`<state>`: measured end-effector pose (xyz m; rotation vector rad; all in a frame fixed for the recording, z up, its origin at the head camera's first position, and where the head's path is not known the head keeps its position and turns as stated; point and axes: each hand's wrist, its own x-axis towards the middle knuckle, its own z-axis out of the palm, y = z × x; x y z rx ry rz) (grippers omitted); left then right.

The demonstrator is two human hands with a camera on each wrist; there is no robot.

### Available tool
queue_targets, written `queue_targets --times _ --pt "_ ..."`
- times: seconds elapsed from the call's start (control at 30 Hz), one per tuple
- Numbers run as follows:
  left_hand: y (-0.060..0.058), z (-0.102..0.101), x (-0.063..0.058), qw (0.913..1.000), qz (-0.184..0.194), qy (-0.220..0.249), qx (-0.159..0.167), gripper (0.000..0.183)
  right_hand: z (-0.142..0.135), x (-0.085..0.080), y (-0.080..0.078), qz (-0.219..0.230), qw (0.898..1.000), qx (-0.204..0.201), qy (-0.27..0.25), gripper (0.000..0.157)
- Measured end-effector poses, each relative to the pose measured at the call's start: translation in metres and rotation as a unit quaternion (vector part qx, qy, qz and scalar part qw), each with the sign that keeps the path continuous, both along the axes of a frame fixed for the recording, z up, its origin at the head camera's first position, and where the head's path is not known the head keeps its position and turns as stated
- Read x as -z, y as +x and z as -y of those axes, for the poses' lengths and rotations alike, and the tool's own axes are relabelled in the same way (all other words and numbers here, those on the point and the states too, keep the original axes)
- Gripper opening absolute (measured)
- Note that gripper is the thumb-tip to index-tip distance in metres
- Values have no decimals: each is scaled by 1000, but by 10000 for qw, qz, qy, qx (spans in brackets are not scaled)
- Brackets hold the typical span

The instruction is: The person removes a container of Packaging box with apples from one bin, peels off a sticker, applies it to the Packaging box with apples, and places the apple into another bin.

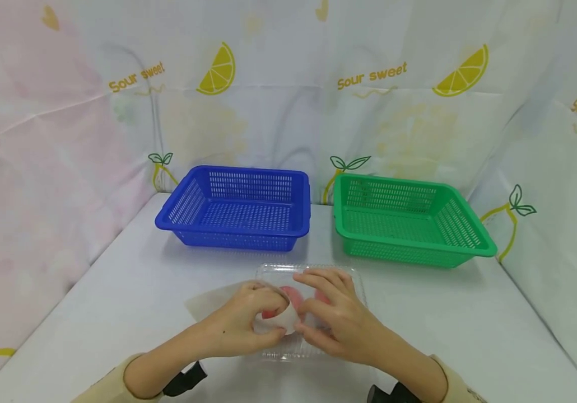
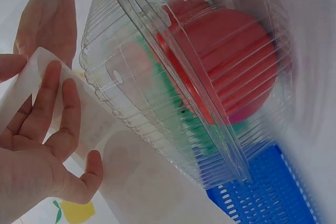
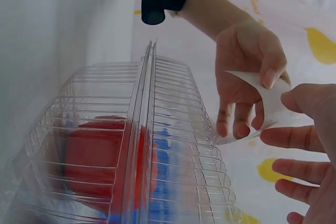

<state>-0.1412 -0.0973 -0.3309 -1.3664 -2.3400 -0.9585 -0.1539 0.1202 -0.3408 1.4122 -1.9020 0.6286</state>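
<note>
My left hand [image 1: 248, 322] holds a white paper strip [image 1: 285, 320] that bends into a loop over its fingers, pinched under the thumb. Faint round shapes show on the strip's trailing length [image 2: 136, 156] in the left wrist view. At the strip's near edge is my right hand [image 1: 341, 313], its thumb and forefinger spread apart close to the paper; whether they touch it is unclear. Below both hands stands a clear plastic clamshell box [image 1: 288, 350], its lid closed. Inside are red round things [image 2: 231, 61], partly hidden by the hands in the head view.
Behind the box stand a blue plastic basket [image 1: 233, 238] on the left and a green plastic basket [image 1: 409, 252] on the right. A white table [image 1: 132, 302] lies beneath everything. A lemon-printed cloth [image 1: 278, 73] hangs behind and at both sides.
</note>
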Motion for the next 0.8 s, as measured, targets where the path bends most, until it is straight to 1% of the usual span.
queue_targets --times 0.1,0.27,0.4,0.5,0.63,0.8 --pt "2 0 -1 9999 10 -59 -115 29 2 -1 -1 0 10000 66 4 26" --pt "4 -1 -2 9996 60 -121 -261 30 5 -1 -1 -54 9999 138 46 25" --pt "3 -1 -3 9997 15 -96 -203 32 6 0 -2 28 9999 98 40 24" --pt "2 0 -4 9998 48 -73 -168 33 5 -1 -3 76 10000 64 10 24" --pt "0 0 -5 9999 80 -44 -84 30 5 -2 -5 168 9998 59 -38 23" --pt "-2 2 -5 9998 -205 -83 -2 15 6 -4 -5 309 9995 54 -70 24"
